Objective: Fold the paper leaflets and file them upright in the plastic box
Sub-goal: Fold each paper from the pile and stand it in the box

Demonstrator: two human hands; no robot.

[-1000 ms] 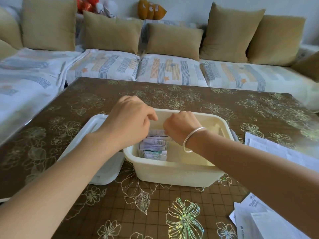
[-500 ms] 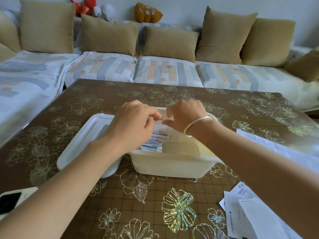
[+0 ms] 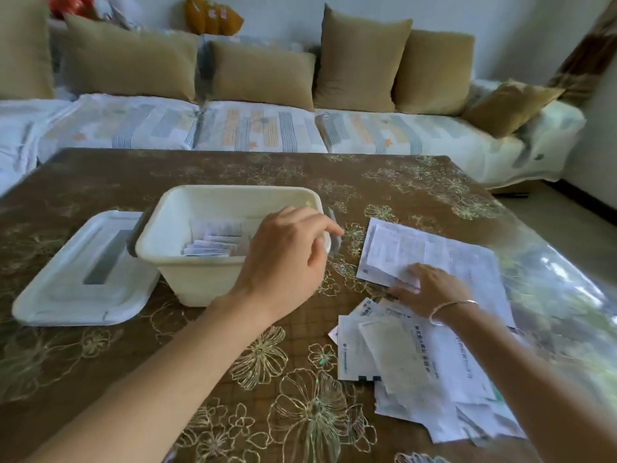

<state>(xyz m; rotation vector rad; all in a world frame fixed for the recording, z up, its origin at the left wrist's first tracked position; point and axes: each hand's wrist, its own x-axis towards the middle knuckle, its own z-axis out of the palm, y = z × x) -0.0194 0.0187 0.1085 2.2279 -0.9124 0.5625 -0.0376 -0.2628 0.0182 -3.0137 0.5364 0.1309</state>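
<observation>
Step in hand, as judged: take next unfolded leaflet (image 3: 430, 252) from desk (image 3: 167, 362), just right of plastic box (image 3: 233, 192).

Do well:
- pin sheet flat, slide it clear of others
- match edges before creasing
- fold narrow enough to stand beside folded leaflets (image 3: 213, 243), which stand leaning in box

Right hand (image 3: 430, 290): fingers (image 3: 422, 269) nearly straight, spread, resting on near edge of sheet. Thumb hidden, no pinch visible.

Left hand (image 3: 287, 259): above box's near right corner, fingers loosely curled, holding nothing.

Loose leaflets (image 3: 400, 355) heaped nearer, beneath right wrist.
</observation>
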